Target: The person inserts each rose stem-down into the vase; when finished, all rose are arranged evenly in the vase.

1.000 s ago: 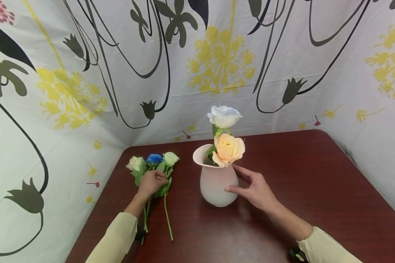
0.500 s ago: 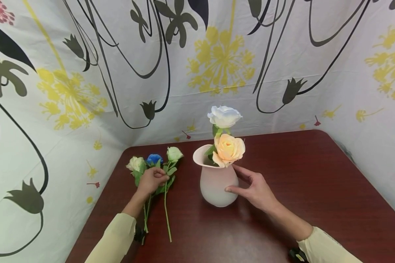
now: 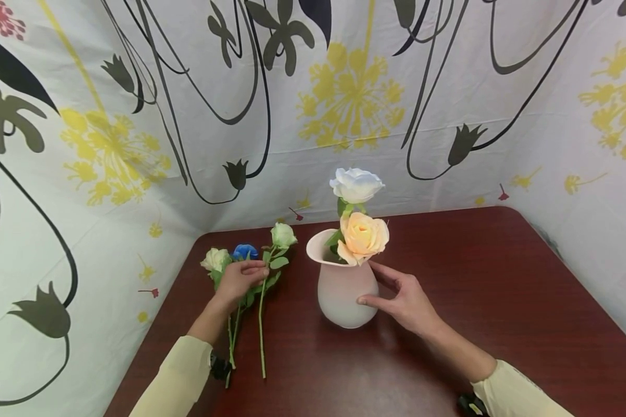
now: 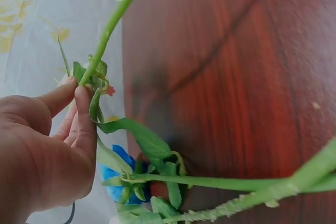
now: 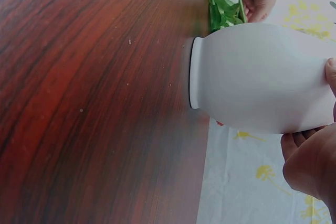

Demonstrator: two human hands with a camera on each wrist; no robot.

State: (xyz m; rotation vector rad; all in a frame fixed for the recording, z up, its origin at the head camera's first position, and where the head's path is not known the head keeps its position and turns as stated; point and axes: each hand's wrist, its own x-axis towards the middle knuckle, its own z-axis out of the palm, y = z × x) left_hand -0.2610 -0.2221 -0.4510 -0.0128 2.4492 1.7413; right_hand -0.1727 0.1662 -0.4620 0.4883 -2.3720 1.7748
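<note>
In the head view my left hand (image 3: 241, 281) pinches the stem of a pale green rose (image 3: 283, 236) between thumb and fingers. The left wrist view shows that green stem (image 4: 113, 24) raised off the table. Beneath the hand lie a cream rose (image 3: 215, 259) and a blue rose (image 3: 245, 251), their stems pointing toward me. A pale pink and grey vase (image 3: 346, 294) stands upright at mid-table, bearing a white rose (image 3: 357, 185) and a peach rose (image 3: 364, 236). With thumb and fingers my right hand (image 3: 408, 301) grips the vase's right side.
The dark red-brown wooden table (image 3: 469, 278) spreads to both sides of the vase. White fabric (image 3: 292, 145) with printed flowers hangs behind the table and at its left and right. Black bands show at both sleeve cuffs.
The left hand has lifted the pale green rose, its bloom shifting up and right, away from the blue rose. The right hand and the vase stay in place.
</note>
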